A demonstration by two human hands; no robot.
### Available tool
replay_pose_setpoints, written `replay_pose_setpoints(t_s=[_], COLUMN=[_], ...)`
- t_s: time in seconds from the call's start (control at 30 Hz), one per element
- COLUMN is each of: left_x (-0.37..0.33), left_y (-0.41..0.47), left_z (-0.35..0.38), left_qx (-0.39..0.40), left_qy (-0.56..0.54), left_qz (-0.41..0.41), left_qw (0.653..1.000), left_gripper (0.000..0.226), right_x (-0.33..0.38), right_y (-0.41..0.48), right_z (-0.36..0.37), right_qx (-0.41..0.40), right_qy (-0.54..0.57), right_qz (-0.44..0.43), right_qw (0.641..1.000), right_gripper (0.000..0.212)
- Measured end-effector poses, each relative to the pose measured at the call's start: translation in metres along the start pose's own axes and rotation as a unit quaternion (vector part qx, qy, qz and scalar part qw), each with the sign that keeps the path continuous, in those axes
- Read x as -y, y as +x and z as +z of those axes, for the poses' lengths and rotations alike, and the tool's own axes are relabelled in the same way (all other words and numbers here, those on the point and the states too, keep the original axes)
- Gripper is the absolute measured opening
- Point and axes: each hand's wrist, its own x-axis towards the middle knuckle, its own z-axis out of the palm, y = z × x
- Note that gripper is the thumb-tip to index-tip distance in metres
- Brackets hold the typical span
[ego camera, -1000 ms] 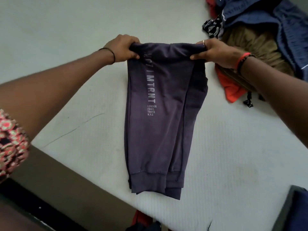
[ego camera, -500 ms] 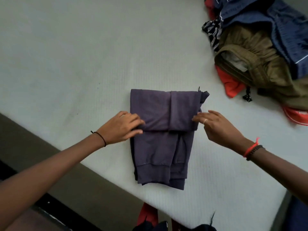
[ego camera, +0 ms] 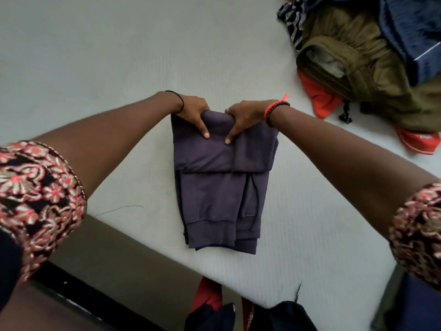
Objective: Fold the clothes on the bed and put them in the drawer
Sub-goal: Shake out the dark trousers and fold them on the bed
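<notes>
Dark purple sweatpants [ego camera: 214,194] lie folded once on the white bed [ego camera: 95,68], cuffs toward me near the bed's front edge. My left hand [ego camera: 194,113] grips the far folded edge on its left side, thumb on top and fingers curled under. My right hand [ego camera: 245,115] grips the same far edge just to the right, thumb pressed on top. The two hands sit close together. The fingers under the fabric are hidden.
A pile of unfolded clothes lies at the far right: olive trousers [ego camera: 353,58], a blue garment [ego camera: 410,27], red cloth [ego camera: 322,99] and a black-and-white striped piece [ego camera: 293,20]. A dark object [ego camera: 415,309] sits at the bottom right corner. The bed's edge runs diagonally below the sweatpants.
The long sweatpants were folded in half toward me. My hands then moved from the near flap to the far folded edge and took hold of it.
</notes>
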Motion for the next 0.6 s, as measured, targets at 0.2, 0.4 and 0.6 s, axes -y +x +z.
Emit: replay_pose_setpoints(t_s=[0.2,0.4,0.6], left_x=[0.002,-0.005,-0.020], left_y=[0.001,0.005,-0.004], left_z=[0.009,0.003,-0.036], left_qx=[-0.034,-0.096,-0.246], left_qy=[-0.027,0.031,0.160], left_qz=[0.024,0.035,0.039], left_qw=[0.999,0.994,0.955], left_gripper=[0.036,0.036,0.038], right_x=[-0.048,-0.076,-0.088], right_y=[-0.022,-0.036,-0.050], right_z=[0.004,-0.002,-0.035], right_qx=[0.051,0.006,-0.123], right_qy=[0.090,0.113,0.105], right_qz=[0.047,0.066,0.079], right_qw=[0.994,0.991,0.984], right_gripper=[0.050,0.037,0.041])
